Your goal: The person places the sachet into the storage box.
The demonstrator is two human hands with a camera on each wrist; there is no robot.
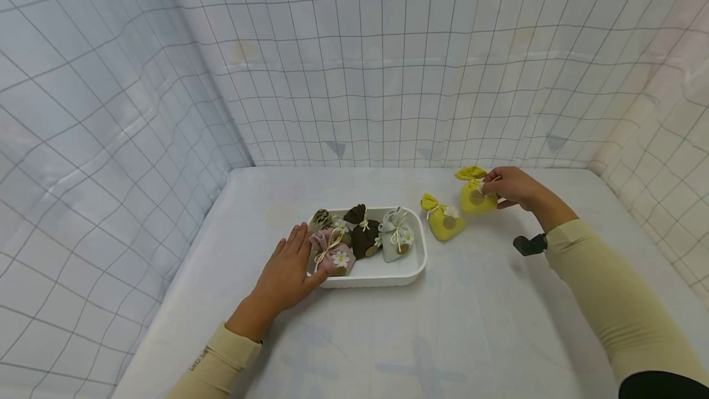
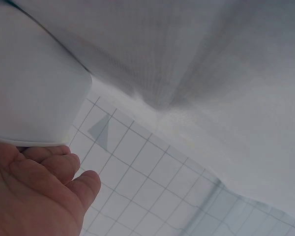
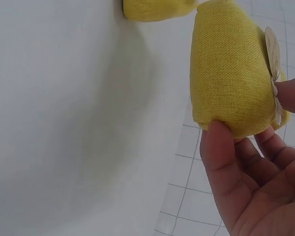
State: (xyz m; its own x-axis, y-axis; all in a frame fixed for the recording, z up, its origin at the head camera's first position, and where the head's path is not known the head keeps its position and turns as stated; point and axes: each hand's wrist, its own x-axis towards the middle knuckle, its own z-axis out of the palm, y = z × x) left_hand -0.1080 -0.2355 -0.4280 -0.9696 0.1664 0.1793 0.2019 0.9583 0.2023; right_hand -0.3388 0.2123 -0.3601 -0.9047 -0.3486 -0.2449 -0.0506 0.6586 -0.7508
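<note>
My right hand (image 1: 511,187) pinches a yellow drawstring pouch (image 1: 477,200) with a white flower and a round tag. In the right wrist view the thumb lies on the tag side and the fingers on the other side of the yellow pouch (image 3: 231,69). A second yellow pouch (image 1: 443,221) lies on the table to the left. With fingers straight, my left hand (image 1: 285,270) rests against the left end of a white tray (image 1: 382,281). Inside the tray lie a pink pouch (image 1: 331,251), a dark brown pouch (image 1: 364,236), a light grey pouch (image 1: 394,239) and a partly hidden patterned one (image 1: 321,219).
The tray and pouches are on a white-covered table (image 1: 354,337). White curtains (image 1: 388,79) with a dark grid stand behind it and at both sides. A dark object (image 1: 528,245) is attached at the right wrist.
</note>
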